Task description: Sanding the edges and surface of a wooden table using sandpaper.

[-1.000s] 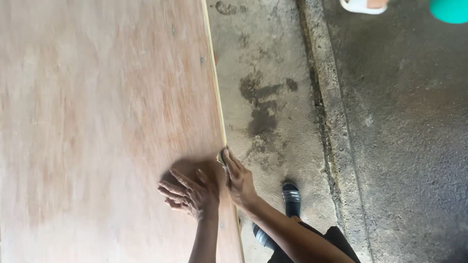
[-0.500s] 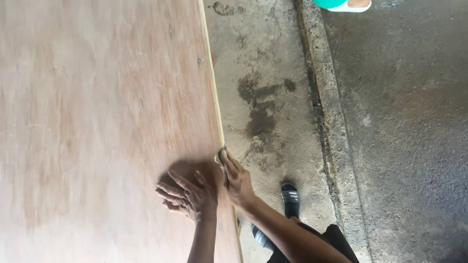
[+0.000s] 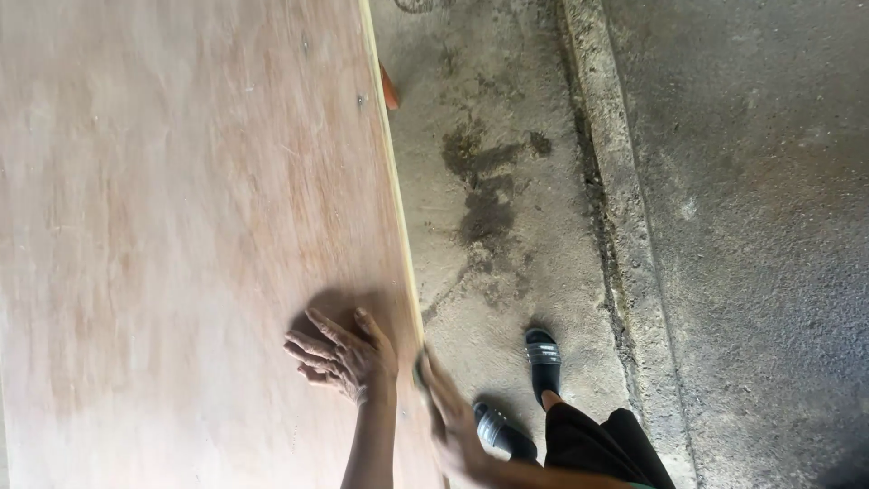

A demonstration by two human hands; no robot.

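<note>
Two hands are at the near end of a big plywood sheet that fills the left half of my view and lies flat, its pale edge running from the top of the frame down toward me; what carries it I cannot see. My left hand rests palm-down on the sheet's face, just inside that edge, fingers spread open and pressed flat, holding nothing. I read that as bracing: a wide, flat palm keeps the sheet from sliding. The left forearm comes straight up from the bottom of the frame, wrist level, fingers pointing away and a little left. My right hand sits at the sheet's edge, blurred, turned on its side so the fingers lie along the edge. Something small and dark may be pinched there, but I cannot tell whether the fingers are closed on anything or simply laid against the wood. The right forearm runs in low from the lower right. To the right of the sheet is a stained concrete floor with a raised kerb crossing it. My feet stand on it in black sandals, just beside the sheet. A small orange thing pokes out from under the edge farther up.
</note>
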